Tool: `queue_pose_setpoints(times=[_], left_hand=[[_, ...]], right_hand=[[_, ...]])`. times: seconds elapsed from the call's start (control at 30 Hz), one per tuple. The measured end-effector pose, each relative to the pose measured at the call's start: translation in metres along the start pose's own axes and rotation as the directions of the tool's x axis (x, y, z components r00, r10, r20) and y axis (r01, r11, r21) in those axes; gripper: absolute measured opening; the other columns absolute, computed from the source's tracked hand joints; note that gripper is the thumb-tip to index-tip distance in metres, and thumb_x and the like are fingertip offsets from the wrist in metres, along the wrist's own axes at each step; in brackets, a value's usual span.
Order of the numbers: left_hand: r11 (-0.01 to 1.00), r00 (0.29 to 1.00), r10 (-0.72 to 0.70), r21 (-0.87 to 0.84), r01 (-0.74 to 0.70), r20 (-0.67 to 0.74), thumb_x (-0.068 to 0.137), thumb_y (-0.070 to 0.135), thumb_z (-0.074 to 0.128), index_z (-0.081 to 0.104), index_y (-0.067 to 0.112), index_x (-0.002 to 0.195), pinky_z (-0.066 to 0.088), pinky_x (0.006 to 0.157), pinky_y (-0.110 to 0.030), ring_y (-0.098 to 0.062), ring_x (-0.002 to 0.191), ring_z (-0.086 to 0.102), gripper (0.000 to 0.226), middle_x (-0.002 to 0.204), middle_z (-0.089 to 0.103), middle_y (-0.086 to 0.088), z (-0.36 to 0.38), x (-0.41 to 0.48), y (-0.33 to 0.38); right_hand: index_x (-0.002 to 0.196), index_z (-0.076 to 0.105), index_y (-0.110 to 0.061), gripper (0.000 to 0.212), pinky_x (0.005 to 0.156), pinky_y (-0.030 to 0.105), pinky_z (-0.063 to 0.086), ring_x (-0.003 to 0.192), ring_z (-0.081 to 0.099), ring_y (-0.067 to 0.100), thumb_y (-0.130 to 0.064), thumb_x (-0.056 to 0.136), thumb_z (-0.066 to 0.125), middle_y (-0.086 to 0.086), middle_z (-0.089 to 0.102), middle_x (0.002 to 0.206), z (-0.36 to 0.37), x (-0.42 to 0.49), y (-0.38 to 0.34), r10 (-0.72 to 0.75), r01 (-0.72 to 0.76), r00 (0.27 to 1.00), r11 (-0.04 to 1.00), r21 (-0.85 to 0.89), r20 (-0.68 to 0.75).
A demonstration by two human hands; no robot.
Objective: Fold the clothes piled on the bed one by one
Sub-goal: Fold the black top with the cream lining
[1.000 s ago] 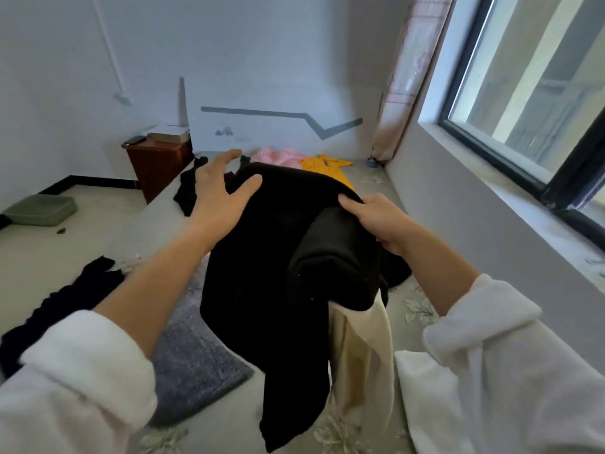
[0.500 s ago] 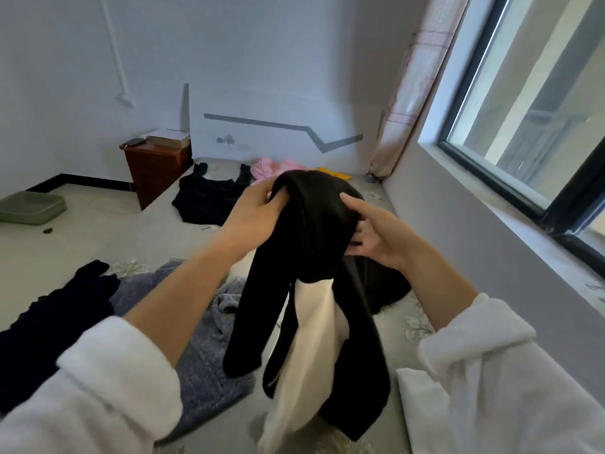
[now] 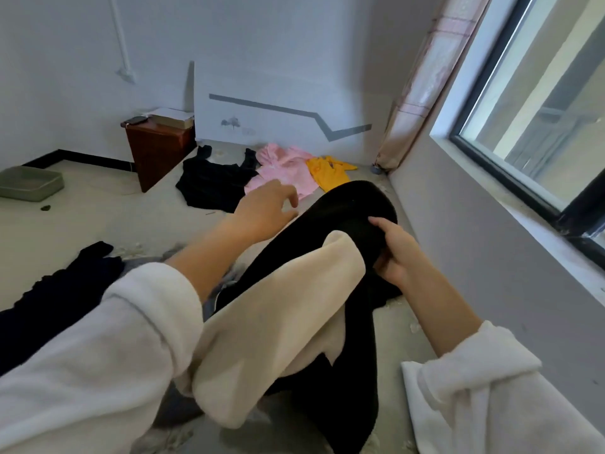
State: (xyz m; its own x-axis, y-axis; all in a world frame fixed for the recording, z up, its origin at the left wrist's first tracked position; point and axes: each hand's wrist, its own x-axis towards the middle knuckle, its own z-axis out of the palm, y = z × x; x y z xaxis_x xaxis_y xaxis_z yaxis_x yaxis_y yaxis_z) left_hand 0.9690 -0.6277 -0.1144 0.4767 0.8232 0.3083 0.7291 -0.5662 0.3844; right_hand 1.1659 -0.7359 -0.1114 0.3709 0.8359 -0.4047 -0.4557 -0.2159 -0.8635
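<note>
One black garment [image 3: 347, 209]: right hand [image 3: 396, 254] grips it, left hand [image 3: 262, 212] beside.

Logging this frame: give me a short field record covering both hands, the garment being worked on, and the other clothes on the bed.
left hand: open, fingers relaxed, holds nothing
right hand: grips the black garment
garment in work: black, cream lining showing, unfolded
bed: pink garment, yellow garment and black top at the far end; dark garment at the left
fold state: not yet folded
</note>
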Motion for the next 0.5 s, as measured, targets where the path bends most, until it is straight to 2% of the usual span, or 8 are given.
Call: queue_pose_setpoints(times=[0.03, 0.1, 0.17, 0.2, 0.23, 0.3, 0.4, 0.5], left_hand=[[0.98, 0.995, -0.069, -0.18, 0.081, 0.071, 0.091, 0.045, 0.056, 0.059, 0.019, 0.096, 0.043, 0.069, -0.03, -0.019, 0.079, 0.057, 0.026, 0.087, 0.06, -0.001, 0.01, -0.016, -0.005], [0.798, 0.92, -0.05, -0.539, 0.271, 0.389, 0.09, 0.061, 0.048, 0.061, 0.023, 0.098, 0.049, 0.067, -0.023, -0.013, 0.078, 0.066, 0.04, 0.085, 0.069, 0.002, 0.025, -0.048, -0.013], [0.673, 0.748, 0.132, -0.613, 0.413, 0.65, 0.087, 0.064, 0.051, 0.061, 0.039, 0.109, 0.051, 0.068, -0.011, 0.0, 0.091, 0.067, 0.035, 0.101, 0.07, 0.017, 0.033, -0.077, -0.019], [0.682, 0.686, 0.185, -0.594, 0.426, 0.704, 0.087, 0.058, 0.057, 0.058, 0.042, 0.114, 0.052, 0.072, -0.012, 0.001, 0.096, 0.065, 0.031, 0.107, 0.068, 0.021, 0.037, -0.087, -0.023], [0.715, 0.666, 0.199, -0.572, 0.403, 0.719, 0.089, 0.048, 0.061, 0.057, 0.041, 0.117, 0.054, 0.077, -0.016, -0.002, 0.1, 0.065, 0.029, 0.11, 0.068, 0.019, 0.042, -0.093, -0.025], [0.772, 0.747, 0.124, -0.537, 0.34, 0.653, 0.092, 0.032, 0.062, 0.06, 0.035, 0.114, 0.054, 0.084, -0.026, -0.008, 0.1, 0.065, 0.022, 0.11, 0.068, 0.013, 0.04, -0.092, -0.028], [0.767, 0.902, -0.045, -0.564, 0.306, 0.429, 0.092, 0.024, 0.056, 0.064, 0.023, 0.105, 0.052, 0.083, -0.039, -0.019, 0.094, 0.066, 0.015, 0.103, 0.069, -0.003, 0.01, -0.073, -0.027], [0.832, 0.993, -0.016, -0.549, 0.076, 0.113, 0.089, 0.022, 0.061, 0.062, 0.013, 0.093, 0.05, 0.074, -0.041, -0.021, 0.081, 0.062, 0.011, 0.094, 0.064, -0.014, -0.034, -0.058, -0.014]], right_hand=[[0.103, 0.065, -0.008, 0.017, 0.063, 0.029, 0.058, 0.068, 0.071, 0.019, -0.02, 0.094, 0.058, 0.008, 0.074, 0.084, 0.0, 0.003, 0.001, -0.002, 0.002, 1.0, 1.0, 0.031, 0.003], [0.114, 0.063, -0.005, 0.026, 0.074, 0.033, 0.058, 0.082, 0.07, 0.022, -0.023, 0.095, 0.057, 0.012, 0.072, 0.102, 0.004, 0.009, 0.004, -0.01, 0.011, 1.0, 0.998, 0.067, -0.005], [0.122, 0.06, -0.005, 0.032, 0.077, 0.035, 0.056, 0.088, 0.068, 0.024, -0.024, 0.097, 0.056, 0.013, 0.069, 0.109, 0.012, 0.014, 0.006, -0.022, 0.026, 0.999, 0.995, 0.093, -0.037], [0.124, 0.058, -0.005, 0.033, 0.075, 0.035, 0.056, 0.086, 0.067, 0.024, -0.025, 0.097, 0.055, 0.013, 0.068, 0.108, 0.017, 0.017, 0.007, -0.037, 0.043, 0.998, 0.994, 0.098, -0.058], [0.125, 0.056, -0.006, 0.034, 0.073, 0.035, 0.056, 0.085, 0.067, 0.023, -0.027, 0.098, 0.054, 0.013, 0.068, 0.109, 0.022, 0.019, 0.008, -0.059, 0.066, 0.996, 0.994, 0.092, -0.073], [0.129, 0.053, -0.01, 0.036, 0.07, 0.034, 0.054, 0.084, 0.066, 0.021, -0.03, 0.099, 0.052, 0.011, 0.066, 0.113, 0.031, 0.022, 0.002, -0.122, 0.124, 0.99, 0.992, 0.025, -0.074], [0.132, 0.051, -0.018, 0.039, 0.071, 0.034, 0.05, 0.087, 0.063, 0.014, -0.039, 0.099, 0.049, 0.002, 0.064, 0.115, 0.034, 0.024, -0.025, -0.232, 0.228, 0.97, 0.972, -0.062, -0.067], [0.135, 0.05, -0.021, 0.049, 0.078, 0.036, 0.049, 0.102, 0.062, 0.017, -0.051, 0.097, 0.044, 0.002, 0.063, 0.124, 0.025, 0.024, -0.05, -0.288, 0.288, 0.958, 0.951, 0.114, -0.018]])
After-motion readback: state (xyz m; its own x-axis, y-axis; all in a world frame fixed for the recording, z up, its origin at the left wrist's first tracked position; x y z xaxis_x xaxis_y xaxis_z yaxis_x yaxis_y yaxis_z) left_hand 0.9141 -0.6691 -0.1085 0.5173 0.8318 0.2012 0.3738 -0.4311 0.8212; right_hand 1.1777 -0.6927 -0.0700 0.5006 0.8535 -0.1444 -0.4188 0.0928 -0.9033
